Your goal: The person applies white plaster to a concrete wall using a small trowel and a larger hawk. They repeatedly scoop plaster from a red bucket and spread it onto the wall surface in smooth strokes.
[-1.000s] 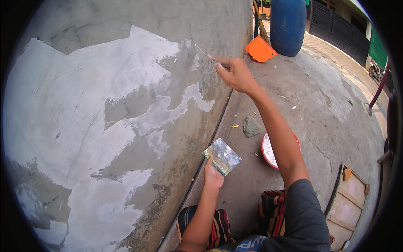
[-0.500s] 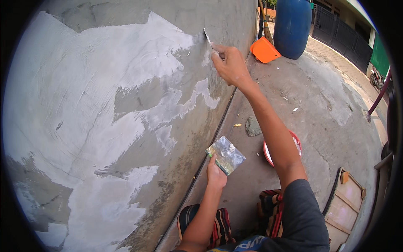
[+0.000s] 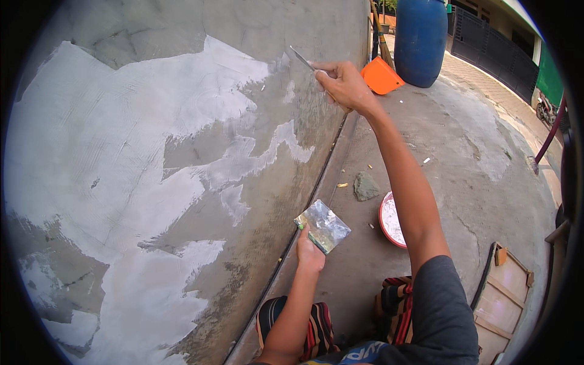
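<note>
One thin scraper (image 3: 300,58), pinched in the right hand (image 3: 345,86), points up-left just beside the white patch (image 3: 152,103) on the wall (image 3: 243,255); lower down, the left hand (image 3: 310,252) clasps a smeared plate (image 3: 325,224).

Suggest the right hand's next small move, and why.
Perhaps sweep the thin blade in the right hand leftward to the white coating: its tip is near the coating's ragged edge, where grey wall shows, while the left hand holds a smeared plate.
</note>
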A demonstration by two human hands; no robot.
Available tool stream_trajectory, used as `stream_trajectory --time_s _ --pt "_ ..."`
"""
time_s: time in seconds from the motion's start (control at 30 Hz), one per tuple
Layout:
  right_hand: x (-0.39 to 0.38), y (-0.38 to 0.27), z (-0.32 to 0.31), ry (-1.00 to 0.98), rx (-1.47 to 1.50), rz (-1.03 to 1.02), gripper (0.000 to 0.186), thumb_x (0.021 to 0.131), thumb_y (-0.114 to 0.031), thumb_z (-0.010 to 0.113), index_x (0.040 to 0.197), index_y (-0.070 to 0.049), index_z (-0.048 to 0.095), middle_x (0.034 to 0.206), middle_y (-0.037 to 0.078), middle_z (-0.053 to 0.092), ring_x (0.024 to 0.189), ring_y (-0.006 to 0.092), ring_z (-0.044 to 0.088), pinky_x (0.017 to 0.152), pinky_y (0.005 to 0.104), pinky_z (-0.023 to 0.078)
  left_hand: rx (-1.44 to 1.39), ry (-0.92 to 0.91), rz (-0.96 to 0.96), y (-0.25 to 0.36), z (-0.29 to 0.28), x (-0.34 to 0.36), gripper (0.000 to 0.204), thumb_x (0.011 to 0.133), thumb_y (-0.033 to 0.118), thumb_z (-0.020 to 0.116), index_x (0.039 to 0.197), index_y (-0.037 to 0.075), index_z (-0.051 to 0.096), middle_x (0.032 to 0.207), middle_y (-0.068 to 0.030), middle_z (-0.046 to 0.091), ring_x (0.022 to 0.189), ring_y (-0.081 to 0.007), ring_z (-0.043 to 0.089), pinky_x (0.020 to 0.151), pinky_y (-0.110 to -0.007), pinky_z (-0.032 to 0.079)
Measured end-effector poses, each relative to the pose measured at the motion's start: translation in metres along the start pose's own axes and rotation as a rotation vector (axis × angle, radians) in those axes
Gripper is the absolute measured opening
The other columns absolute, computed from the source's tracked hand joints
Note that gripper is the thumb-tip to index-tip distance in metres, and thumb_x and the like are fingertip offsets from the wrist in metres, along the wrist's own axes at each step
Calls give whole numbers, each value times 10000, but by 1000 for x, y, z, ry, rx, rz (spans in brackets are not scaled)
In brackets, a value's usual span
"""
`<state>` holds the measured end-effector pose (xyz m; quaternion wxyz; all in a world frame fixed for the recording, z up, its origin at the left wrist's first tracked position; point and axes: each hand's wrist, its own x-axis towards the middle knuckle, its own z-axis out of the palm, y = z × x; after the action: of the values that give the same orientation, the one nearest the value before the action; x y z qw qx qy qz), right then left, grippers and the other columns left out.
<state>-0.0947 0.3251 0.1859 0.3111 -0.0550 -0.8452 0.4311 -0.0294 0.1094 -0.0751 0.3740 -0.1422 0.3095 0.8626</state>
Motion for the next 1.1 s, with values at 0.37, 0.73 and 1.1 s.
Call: stream_trajectory --time_s 0.37,0.73,1.1 --pt "-23 2 23 -142 16 -37 388 922 -134 528 1275 18 582 615 0 519 470 65 453 438 254 378 -11 -20 -26 -2 2 -1 438 1014 283 359 1358 20 427 1366 -133 509 1262 -299 484 1092 -462 341" --pt "-19 6 53 154 163 19 414 880 -131 540 1244 63 577 618 70 562 469 142 554 401 321 420 0 -20 -5 4 0 -4 429 1017 283 355 1348 22 436 1356 -134 517 1254 -296 492 1090 -460 345" --pt "-40 -16 43 -48 16 82 423 894 -150 537 1245 83 565 561 70 551 456 132 557 471 296 442 14 -3 -43 1 -1 -1 438 1021 296 343 1357 29 429 1370 -134 505 1262 -299 485 1094 -466 341"
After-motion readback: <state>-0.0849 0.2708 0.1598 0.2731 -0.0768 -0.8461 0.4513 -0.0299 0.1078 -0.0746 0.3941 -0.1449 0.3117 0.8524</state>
